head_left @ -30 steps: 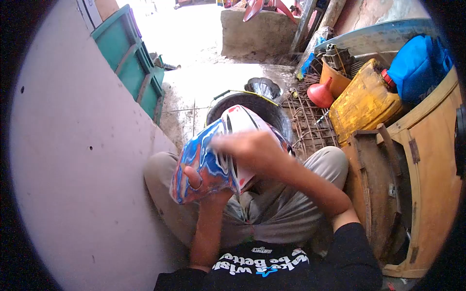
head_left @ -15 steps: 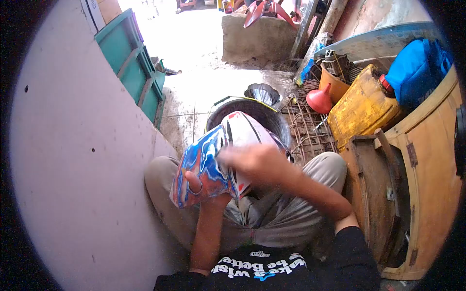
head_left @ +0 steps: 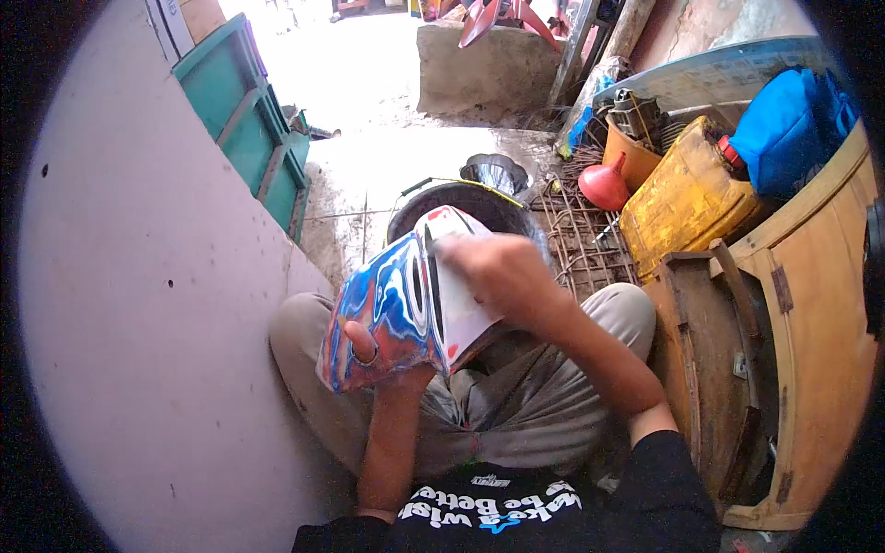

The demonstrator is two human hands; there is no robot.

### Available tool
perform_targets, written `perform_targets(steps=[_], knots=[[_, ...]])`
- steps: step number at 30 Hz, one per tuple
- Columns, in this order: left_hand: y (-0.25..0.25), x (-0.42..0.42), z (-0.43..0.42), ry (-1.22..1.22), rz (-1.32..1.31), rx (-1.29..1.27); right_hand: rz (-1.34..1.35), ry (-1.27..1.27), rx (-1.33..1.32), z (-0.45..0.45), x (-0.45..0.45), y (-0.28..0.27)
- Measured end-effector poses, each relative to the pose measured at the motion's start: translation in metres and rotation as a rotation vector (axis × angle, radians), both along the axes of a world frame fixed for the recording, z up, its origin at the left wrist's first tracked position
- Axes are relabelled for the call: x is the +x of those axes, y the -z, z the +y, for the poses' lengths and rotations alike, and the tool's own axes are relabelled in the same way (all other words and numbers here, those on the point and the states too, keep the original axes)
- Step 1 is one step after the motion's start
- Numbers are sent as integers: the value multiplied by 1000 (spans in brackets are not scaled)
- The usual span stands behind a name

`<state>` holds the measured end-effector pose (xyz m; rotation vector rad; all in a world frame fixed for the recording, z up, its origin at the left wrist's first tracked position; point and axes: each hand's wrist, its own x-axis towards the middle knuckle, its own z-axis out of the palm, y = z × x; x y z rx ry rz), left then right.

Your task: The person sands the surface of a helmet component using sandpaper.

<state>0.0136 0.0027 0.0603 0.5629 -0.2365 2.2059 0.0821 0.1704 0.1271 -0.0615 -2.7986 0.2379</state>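
A seated person's left hand point(head_left: 360, 342) supported a blue, white and orange painted panel point(head_left: 389, 284) above the lap, its thumb poking through a hole, the other fingers hidden beneath. The right hand point(head_left: 505, 275), blurred and partly curled, was at the panel's white section, its grip impossible to tell. A dark bucket point(head_left: 527, 224) stood just beyond.
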Motion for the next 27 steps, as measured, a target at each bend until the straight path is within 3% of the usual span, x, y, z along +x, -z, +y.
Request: perform_targets(steps=[2, 4, 5, 6, 7, 9, 12, 16, 17, 20, 22, 24, 27], knots=[[3, -2, 1, -31, 34, -29, -90, 60, -49, 15, -5, 2], [11, -6, 2, -71, 98, -52, 147, -168, -61, -12, 3, 6], [17, -7, 2, -61, 81, 3, 111, -274, -150, -33, 9, 3], [55, -19, -8, -230, 36, -227, 265, -402, -69, -43, 10, 3], [92, -31, -18, -366, -1, -488, 237, -362, -97, -41, 9, 3], [30, -16, -14, -290, 185, -494, 261, -234, -43, -15, 0, 8], [15, -6, -7, -130, 134, -257, 6, -77, -62, 10, -2, 6], [39, -12, -1, -44, 7, -20, 270, -444, -13, -52, 15, -2], [51, -14, -4, -100, 53, -173, 240, -416, -43, -43, 12, -3], [6, -6, -8, -390, 210, -693, 236, -211, 19, -2, -6, 6], [27, -8, -6, -367, 182, -608, 171, -265, -35, -8, 0, 3], [47, -14, -2, -328, 153, -495, 304, -491, -160, -43, 5, 5], [31, -12, -14, -339, 200, -628, 263, -400, -161, -36, 3, -2]])
